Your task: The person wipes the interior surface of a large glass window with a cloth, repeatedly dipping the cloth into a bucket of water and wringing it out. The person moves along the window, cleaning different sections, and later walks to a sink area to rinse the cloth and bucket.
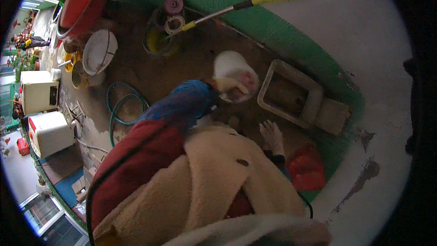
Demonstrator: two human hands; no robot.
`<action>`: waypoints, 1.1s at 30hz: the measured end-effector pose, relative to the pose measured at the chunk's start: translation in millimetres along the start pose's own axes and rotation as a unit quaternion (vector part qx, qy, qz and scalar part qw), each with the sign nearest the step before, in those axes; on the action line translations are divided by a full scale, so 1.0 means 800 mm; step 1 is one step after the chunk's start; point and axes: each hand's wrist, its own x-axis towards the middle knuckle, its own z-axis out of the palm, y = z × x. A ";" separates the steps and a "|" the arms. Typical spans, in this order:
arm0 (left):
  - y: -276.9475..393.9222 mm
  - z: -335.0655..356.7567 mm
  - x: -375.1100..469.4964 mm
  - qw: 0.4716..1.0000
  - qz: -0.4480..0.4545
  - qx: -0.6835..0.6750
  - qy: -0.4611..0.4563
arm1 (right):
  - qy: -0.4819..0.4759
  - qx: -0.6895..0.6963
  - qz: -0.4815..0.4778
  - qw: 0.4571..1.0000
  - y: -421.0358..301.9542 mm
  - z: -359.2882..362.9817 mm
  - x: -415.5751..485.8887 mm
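A white plastic container (229,62) is tilted with its mouth facing me, and something pink shows inside. Over its near rim lies my left hand (228,86), gripping there; motion blur hides the fingers' exact hold. A blue oversleeve covers that forearm. To the right, my right hand (271,134) is held with its fingers apart and holds nothing. It is near the corner of a pale rectangular basin frame (266,87) set at the foot of the green wall. Small pale round things (234,121) sit between the container and my body.
A yellow-handled pole (218,13) leans against the wall from a yellow bucket (154,41). Coiled green hose (111,118), a large white basin (97,53) and red tubs (80,1) stand left. A red bag (307,169) lies right. A person (30,41) stands far off.
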 end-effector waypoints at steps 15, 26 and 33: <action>-0.341 -0.193 -0.264 0.824 0.201 -0.450 0.278 | 0.102 -0.525 0.018 0.845 0.000 0.184 0.081; -0.567 -0.180 -0.399 0.624 0.207 -0.653 0.376 | 0.027 -0.734 0.120 0.668 0.234 0.370 0.167; -0.603 -0.153 -0.385 0.448 0.210 -0.741 0.454 | -0.045 -0.801 0.202 0.562 0.376 0.455 0.266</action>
